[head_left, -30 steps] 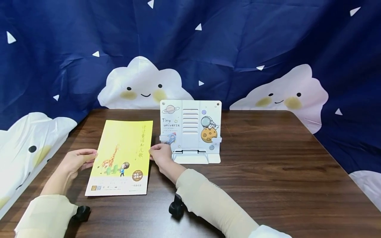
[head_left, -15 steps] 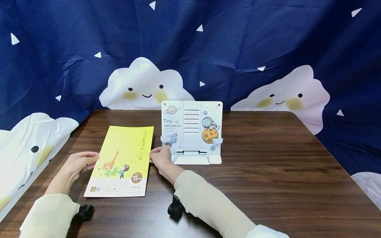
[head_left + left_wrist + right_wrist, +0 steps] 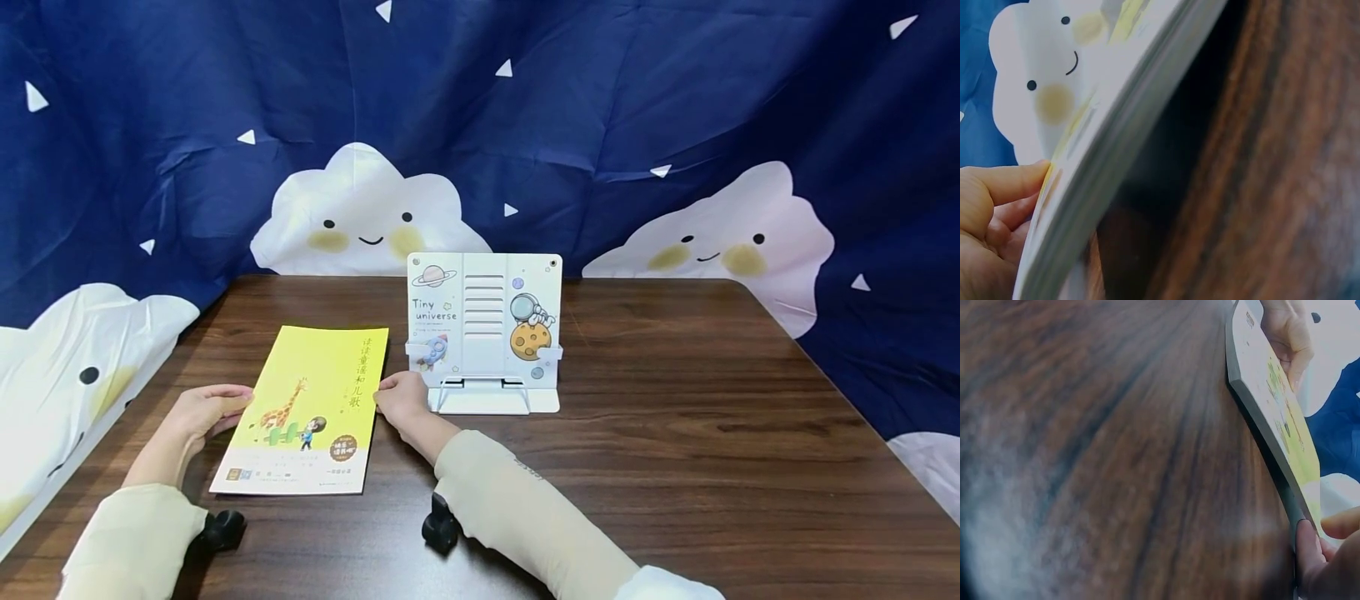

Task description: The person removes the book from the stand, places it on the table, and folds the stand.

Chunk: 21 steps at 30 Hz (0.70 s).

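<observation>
A yellow paperback book (image 3: 307, 367) with a giraffe and a child on its cover lies face up, close over the table's left part. My left hand (image 3: 193, 418) pinches its left edge between thumb and fingers. At the opposite edge, my right hand (image 3: 405, 403) grips the book in the same way. The left wrist view shows the page block of the book (image 3: 1094, 162) edge-on beside the thumb. In the right wrist view, a dark gap shows under the near edge of the book (image 3: 1279, 419), with the right thumb low at its side.
A white book stand (image 3: 482, 358) printed with planets and an astronaut stands upright just right of the book, behind my right hand. The brown wooden table (image 3: 675, 450) extends to the right. A dark blue cloth (image 3: 570, 108) with smiling clouds hangs behind.
The book's far edge has come down, so the book lies flatter than before. Both hands have kept hold of its sides and shifted only slightly.
</observation>
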Available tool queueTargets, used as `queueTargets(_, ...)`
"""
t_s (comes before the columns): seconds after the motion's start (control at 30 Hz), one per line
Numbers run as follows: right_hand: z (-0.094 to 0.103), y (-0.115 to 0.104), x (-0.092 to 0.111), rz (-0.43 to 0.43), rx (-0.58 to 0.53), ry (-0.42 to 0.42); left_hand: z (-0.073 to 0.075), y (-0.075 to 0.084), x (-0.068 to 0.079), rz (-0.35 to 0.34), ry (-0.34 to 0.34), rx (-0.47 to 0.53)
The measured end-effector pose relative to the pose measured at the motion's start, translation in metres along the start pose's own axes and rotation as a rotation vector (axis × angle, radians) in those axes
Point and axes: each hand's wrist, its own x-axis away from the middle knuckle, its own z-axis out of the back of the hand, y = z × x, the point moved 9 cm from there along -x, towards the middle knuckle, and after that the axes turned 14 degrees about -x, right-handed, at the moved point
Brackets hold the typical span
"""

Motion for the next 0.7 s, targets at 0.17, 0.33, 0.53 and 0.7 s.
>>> queueTargets(0.17, -0.0012, -0.0001, 0.0005, -0.002, 0.037, -0.028, -0.0017, -0.0041, -0.0015, 0.017, -0.011, 0.018)
queueTargets(0.33, -0.0004, -0.001, 0.0017, 0.012, 0.044, -0.028, -0.0003, -0.0075, -0.0024, 0.02, -0.003, -0.016)
queueTargets(0.53, 0.0001, -0.0006, 0.0032, 0.014, 0.031, -0.036, 0.0016, -0.0066, -0.0012, 0.025, 0.025, -0.091)
queueTargets(0.7, -0.0014, -0.001, 0.0045, 0.014, 0.017, -0.057, 0.0027, -0.0025, 0.0015, 0.037, 0.08, -0.256)
